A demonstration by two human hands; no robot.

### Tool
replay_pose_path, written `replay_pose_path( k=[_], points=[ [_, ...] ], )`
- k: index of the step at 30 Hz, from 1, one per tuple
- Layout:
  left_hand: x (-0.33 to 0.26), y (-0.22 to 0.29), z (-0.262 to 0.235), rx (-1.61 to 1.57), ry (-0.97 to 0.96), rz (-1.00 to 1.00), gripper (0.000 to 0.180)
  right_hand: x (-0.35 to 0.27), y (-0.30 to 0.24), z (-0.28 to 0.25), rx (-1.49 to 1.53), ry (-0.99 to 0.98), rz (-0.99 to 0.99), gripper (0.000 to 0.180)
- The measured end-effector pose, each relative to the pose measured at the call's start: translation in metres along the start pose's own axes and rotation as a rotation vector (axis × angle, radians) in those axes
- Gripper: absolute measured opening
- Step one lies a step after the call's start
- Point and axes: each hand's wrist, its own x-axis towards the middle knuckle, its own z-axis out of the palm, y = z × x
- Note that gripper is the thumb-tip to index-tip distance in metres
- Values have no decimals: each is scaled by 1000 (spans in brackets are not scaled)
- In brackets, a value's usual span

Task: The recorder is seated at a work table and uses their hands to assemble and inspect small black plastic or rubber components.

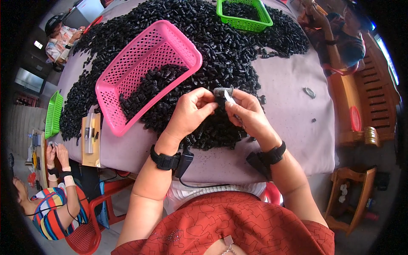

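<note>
My left hand (192, 109) is closed in a pinch, thumb against fingers, on a small black piece (220, 100) that is mostly hidden. Close beside it, my right hand (251, 111) is closed around a small knife (228, 97), its pale blade angled up and left against the piece. A greyish, rough-looking band (223, 90) lies across the gap between my fingertips; I cannot tell what it is. Both hands are above the near part of a large heap of small black parts (225, 59). Left of my hands, a pink plastic basket (180, 50) stands tilted, partly filled with the same parts.
A green basket (244, 25) stands at the far side, another green basket (53, 114) at the left edge. On the pale tablecloth (293, 127) lie a small metallic object (309, 92) and a board with a clear strip (90, 140). Several people sit around the table.
</note>
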Motion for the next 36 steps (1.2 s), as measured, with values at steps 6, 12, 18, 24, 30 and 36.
replay_pose_path(
  k=[6, 12, 18, 24, 30, 36],
  points=[
    [-7, 12, 11, 113, -80, 42, 9, -1, -3, 5, -13, 27, -27, 29],
    [-5, 6, 9, -4, -150, -4, 10, -2, -5, 3, -7, 23, 4, 29],
    [-5, 10, 14, -74, -88, -2, 9, -2, -5, 3, -7, 26, 7, 31],
    [-6, 7, 14, -129, -107, -11, 12, -2, -4, 2, 2, 4, 14, 33],
    [-3, 4, 7, -91, -79, 48, 17, -2, -3, 3, 3, 25, 2, 33],
    [-1, 6, 1, -325, 5, -64, 16, -1, -2, 1, 11, 15, 18, 33]
  ],
)
